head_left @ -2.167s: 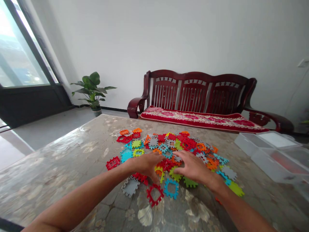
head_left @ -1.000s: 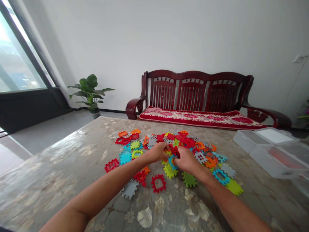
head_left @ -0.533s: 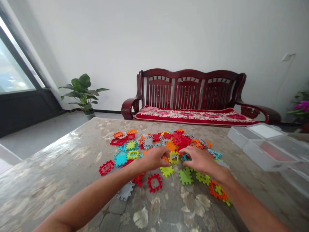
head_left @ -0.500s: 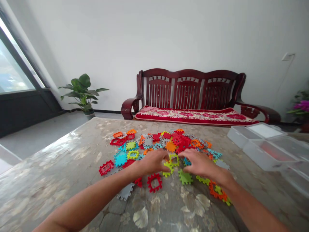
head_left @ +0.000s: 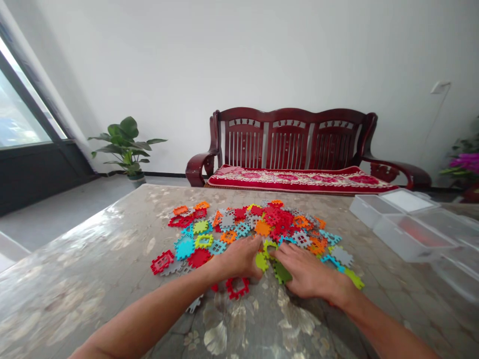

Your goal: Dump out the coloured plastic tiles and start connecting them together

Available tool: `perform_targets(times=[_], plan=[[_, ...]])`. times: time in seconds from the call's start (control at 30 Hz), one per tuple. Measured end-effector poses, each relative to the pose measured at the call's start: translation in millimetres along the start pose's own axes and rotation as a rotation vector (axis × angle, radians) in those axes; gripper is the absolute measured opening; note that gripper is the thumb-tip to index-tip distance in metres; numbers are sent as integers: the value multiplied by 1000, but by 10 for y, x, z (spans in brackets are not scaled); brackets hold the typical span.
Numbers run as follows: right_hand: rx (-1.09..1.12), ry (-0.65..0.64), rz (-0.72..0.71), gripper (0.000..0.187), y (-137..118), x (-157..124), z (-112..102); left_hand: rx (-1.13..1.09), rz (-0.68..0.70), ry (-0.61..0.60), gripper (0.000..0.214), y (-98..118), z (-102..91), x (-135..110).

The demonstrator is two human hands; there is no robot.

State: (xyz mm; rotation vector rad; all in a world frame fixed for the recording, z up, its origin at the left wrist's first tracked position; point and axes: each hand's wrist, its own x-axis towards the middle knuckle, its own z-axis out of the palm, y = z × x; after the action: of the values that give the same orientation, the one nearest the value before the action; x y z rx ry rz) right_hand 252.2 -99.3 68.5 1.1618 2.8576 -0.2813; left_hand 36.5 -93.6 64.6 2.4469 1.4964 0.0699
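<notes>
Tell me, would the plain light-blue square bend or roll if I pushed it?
The light-blue square probably won't bend much: its toothed edges look crisp. It looks thin, so it may be light. Because it looks flat with square corners, it would likely slide, not roll.

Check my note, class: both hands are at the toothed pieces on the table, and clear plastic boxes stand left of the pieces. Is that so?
Not quite: the clear plastic boxes stand right of the toothed pieces, as the head view shows. The left hand and right hand are at the pieces on the table.
</notes>
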Motion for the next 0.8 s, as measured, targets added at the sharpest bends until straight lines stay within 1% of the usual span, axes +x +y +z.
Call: perform_targets(times=[0.07, 0.17, 0.27, 0.33, 0.43, 0.5, 0.6, 0.67, 0.7, 0.73, 0.8], plan=[[25, 29, 16, 53, 16, 28, 39, -46, 10, 33, 52, -34, 13, 61], [83, 71, 75, 49, 55, 78, 75, -127, -4, 70, 53, -61, 16, 186], [144, 147, 127, 52, 103, 118, 88, -221, -34, 102, 53, -51, -29, 316], [172, 201, 162, 55, 139, 146, 88, -274, -32, 141, 49, -29, -70, 396], [184, 287, 238, 54, 214, 213, 68, -329, -8, 196, 44, 14, -105, 519], [171, 349, 307, 54, 293, 269, 35, -342, 5, 240, 46, 31, -111, 602], [143, 447, 410, 52, 450, 337, -29, -332, 2, 321, 51, -20, -146, 670], [110, 504, 453, 51, 537, 357, -60, -323, -12, 362, 52, -140, -211, 624], [90, 529, 464, 50, 556, 362, -67, -316, -25, 373, 51, -228, -256, 562], [75, 549, 458, 49, 552, 364, -67, -306, -41, 378, 51, -333, -305, 473], [85, 563, 394, 46, 459, 369, -48, -263, -90, 363, 53, -579, -401, 216]])
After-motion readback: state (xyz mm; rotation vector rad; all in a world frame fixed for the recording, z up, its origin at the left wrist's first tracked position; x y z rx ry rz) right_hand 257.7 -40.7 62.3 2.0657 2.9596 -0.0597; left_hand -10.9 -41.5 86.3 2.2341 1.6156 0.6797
